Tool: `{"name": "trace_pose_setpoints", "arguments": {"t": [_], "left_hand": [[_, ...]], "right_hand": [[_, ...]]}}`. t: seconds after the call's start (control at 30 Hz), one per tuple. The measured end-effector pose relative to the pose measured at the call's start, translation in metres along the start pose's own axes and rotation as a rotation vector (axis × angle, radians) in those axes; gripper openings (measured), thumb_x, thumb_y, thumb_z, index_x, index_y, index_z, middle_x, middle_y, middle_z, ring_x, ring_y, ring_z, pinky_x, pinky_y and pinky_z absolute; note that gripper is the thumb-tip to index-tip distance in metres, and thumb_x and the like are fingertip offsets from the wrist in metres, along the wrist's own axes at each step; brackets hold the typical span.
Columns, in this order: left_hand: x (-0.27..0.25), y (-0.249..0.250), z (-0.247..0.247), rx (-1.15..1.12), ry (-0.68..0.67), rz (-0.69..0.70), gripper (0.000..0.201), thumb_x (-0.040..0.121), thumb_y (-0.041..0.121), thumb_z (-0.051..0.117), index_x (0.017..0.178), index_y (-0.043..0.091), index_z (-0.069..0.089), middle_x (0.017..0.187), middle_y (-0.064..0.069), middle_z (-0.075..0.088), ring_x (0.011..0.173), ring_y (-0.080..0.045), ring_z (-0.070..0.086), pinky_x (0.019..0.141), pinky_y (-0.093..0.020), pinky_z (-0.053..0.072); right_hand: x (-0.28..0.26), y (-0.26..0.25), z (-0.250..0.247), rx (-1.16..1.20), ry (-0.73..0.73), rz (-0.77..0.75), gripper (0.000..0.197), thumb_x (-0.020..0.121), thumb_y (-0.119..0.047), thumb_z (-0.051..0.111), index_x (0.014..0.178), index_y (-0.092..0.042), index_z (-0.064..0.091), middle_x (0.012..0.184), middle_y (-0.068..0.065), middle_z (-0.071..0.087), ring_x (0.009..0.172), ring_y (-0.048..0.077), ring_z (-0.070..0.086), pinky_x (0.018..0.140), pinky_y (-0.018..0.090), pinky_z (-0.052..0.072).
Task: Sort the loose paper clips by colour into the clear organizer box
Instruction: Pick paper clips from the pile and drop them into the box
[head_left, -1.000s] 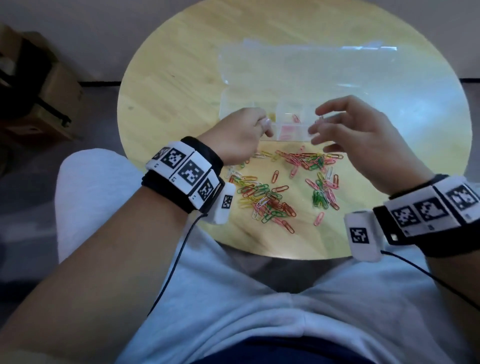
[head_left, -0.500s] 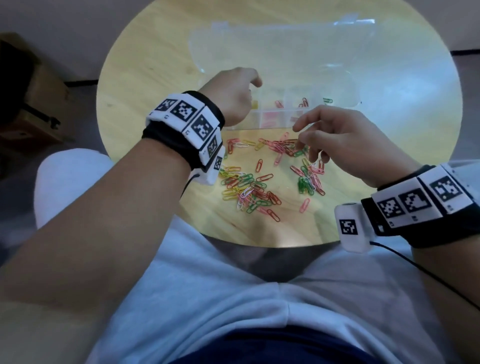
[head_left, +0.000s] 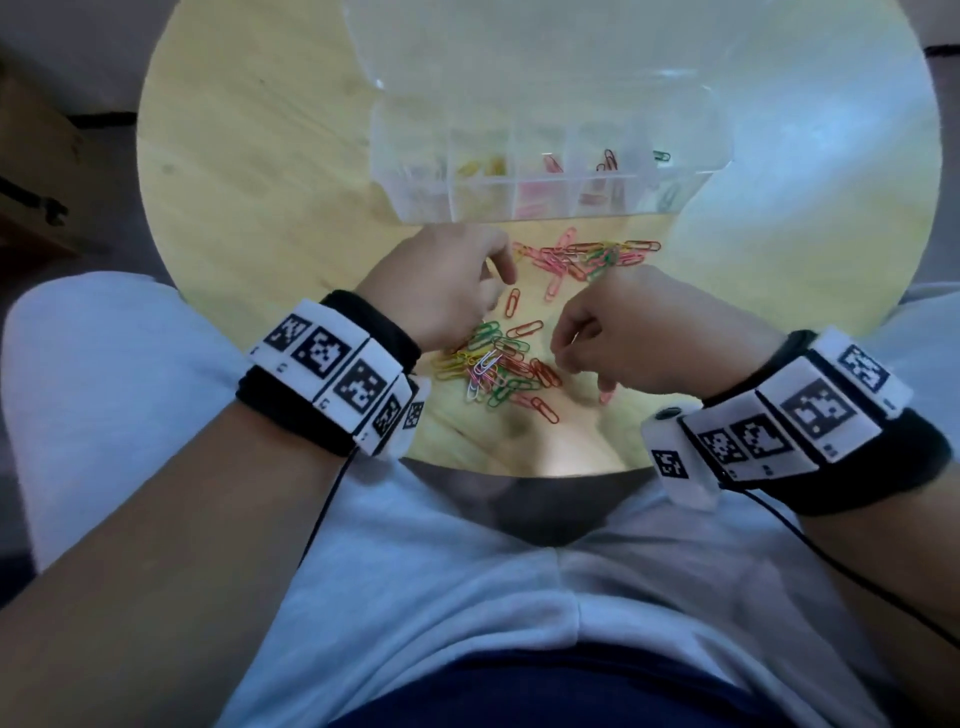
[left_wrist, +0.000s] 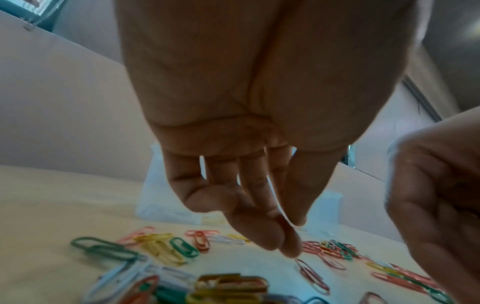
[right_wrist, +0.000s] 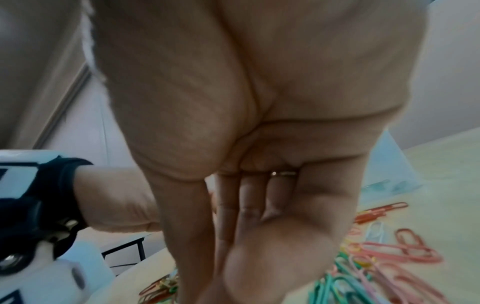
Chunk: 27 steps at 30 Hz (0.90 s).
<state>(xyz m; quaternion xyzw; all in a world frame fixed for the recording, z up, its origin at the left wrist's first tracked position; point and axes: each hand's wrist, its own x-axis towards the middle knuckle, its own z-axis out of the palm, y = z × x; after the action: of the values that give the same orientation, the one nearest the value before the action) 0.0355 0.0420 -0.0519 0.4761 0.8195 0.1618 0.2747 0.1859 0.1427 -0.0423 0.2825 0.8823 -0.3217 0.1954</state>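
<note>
Both hands have dropped from the clear plastic organizer box (head_left: 550, 171) to the loose coloured paper clips (head_left: 498, 364) on the round wooden worktop (head_left: 249, 171). Left hand (head_left: 441, 291) hovers with fingers relaxed and apart, empty, fingertips (left_wrist: 291, 246) just above a red clip (left_wrist: 311, 275). Right hand (head_left: 639, 332) points its fingers down into the pile; whether it pinches a clip cannot be told. Some sorted clips lie in the box's compartments.

Both forearms reach forward, banded at the wrists. The left hand (head_left: 447, 288) hangs palm-down, fingers (left_wrist: 262, 232) loosely extended. The right hand (head_left: 639, 332) points its fingers (right_wrist: 249, 242) downward, close together.
</note>
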Motion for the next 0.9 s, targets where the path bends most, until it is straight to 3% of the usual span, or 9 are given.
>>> {"name": "trace_pose_setpoints", "arguments": {"t": [0.13, 0.23, 0.3, 0.5, 0.67, 0.77, 0.9], "left_hand": [[0.013, -0.001, 0.001, 0.012, -0.057, 0.028, 0.011, 0.089, 0.020, 0.063, 0.094, 0.029, 0.063, 0.085, 0.013, 0.061, 0.082, -0.010, 0.058, 0.073, -0.025, 0.043], [0.019, -0.003, 0.002, 0.030, -0.081, 0.041, 0.013, 0.086, 0.025, 0.069, 0.099, 0.026, 0.065, 0.087, 0.010, 0.062, 0.083, -0.011, 0.057, 0.072, -0.025, 0.041], [0.021, -0.002, 0.003, 0.047, -0.073, 0.050, 0.018, 0.084, 0.028, 0.072, 0.101, 0.023, 0.067, 0.086, 0.008, 0.061, 0.083, -0.012, 0.057, 0.071, -0.025, 0.039], [0.021, 0.005, 0.005, 0.121, -0.092, 0.026, 0.014, 0.078, 0.023, 0.078, 0.088, 0.020, 0.069, 0.073, 0.012, 0.055, 0.082, -0.015, 0.059, 0.070, -0.026, 0.042], [0.016, 0.004, 0.000, 0.177, -0.043, 0.011, 0.011, 0.079, 0.010, 0.073, 0.086, 0.019, 0.072, 0.080, 0.003, 0.063, 0.082, -0.016, 0.062, 0.067, -0.025, 0.041], [0.014, 0.004, -0.001, 0.192, -0.043, 0.003, 0.022, 0.080, 0.001, 0.063, 0.087, 0.019, 0.072, 0.085, 0.001, 0.068, 0.084, -0.017, 0.063, 0.066, -0.026, 0.042], [0.010, 0.007, -0.001, 0.212, -0.027, 0.025, 0.019, 0.082, 0.004, 0.062, 0.086, 0.020, 0.071, 0.087, 0.000, 0.068, 0.086, -0.019, 0.064, 0.067, -0.026, 0.041]], "right_hand": [[0.001, -0.007, 0.003, -0.091, 0.012, 0.001, 0.006, 0.078, -0.026, 0.076, 0.076, -0.023, 0.071, 0.056, -0.008, 0.063, 0.057, 0.014, 0.069, 0.067, 0.027, 0.056], [0.000, -0.007, 0.005, -0.133, 0.003, 0.000, 0.008, 0.076, -0.027, 0.076, 0.076, -0.026, 0.068, 0.068, -0.005, 0.070, 0.056, 0.012, 0.068, 0.069, 0.030, 0.057], [0.001, -0.008, 0.007, -0.197, 0.015, 0.001, 0.010, 0.074, -0.029, 0.076, 0.076, -0.029, 0.067, 0.077, -0.005, 0.071, 0.065, 0.015, 0.066, 0.071, 0.032, 0.056], [0.003, -0.012, 0.005, -0.270, 0.045, 0.057, 0.012, 0.075, -0.034, 0.075, 0.069, -0.032, 0.064, 0.075, -0.006, 0.066, 0.073, 0.020, 0.061, 0.068, 0.033, 0.054], [0.006, -0.005, -0.001, -0.223, 0.076, 0.120, 0.019, 0.074, -0.035, 0.077, 0.065, -0.031, 0.061, 0.077, -0.008, 0.065, 0.079, 0.021, 0.061, 0.070, 0.033, 0.054], [0.005, -0.004, 0.000, -0.191, 0.092, 0.106, 0.018, 0.072, -0.039, 0.077, 0.073, -0.033, 0.060, 0.086, -0.007, 0.067, 0.083, 0.021, 0.062, 0.075, 0.037, 0.055], [0.003, -0.006, 0.002, -0.204, 0.109, 0.098, 0.017, 0.072, -0.041, 0.077, 0.074, -0.035, 0.062, 0.086, -0.007, 0.067, 0.084, 0.022, 0.062, 0.073, 0.034, 0.054]]}}
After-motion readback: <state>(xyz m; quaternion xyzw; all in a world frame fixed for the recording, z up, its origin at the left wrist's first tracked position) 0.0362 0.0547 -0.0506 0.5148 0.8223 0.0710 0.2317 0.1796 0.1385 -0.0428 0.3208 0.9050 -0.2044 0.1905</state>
